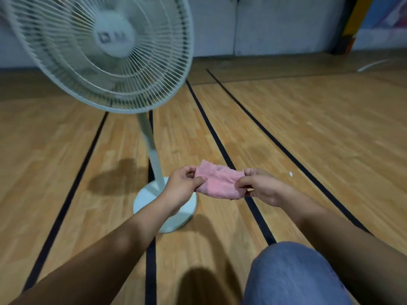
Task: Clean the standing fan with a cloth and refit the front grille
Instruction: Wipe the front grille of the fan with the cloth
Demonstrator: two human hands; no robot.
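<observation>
A pale green standing fan (105, 51) fills the upper left, its front grille (154, 69) in place over the blades. A slim pole (152, 150) runs down to a round white base (149, 201) on the floor. A small pink cloth (218, 182) is stretched between my hands, low in the middle of the view and just right of the base. My left hand (182, 186) pinches its left edge. My right hand (257, 186) pinches its right edge. Both hands are well below the fan head.
The floor is wooden boards (308, 128) with black lines (222, 148) running away from me. My knee in blue jeans (293, 276) is at the bottom right. A grey wall (275, 23) stands at the back, with a white curved object (372, 64) at the far right.
</observation>
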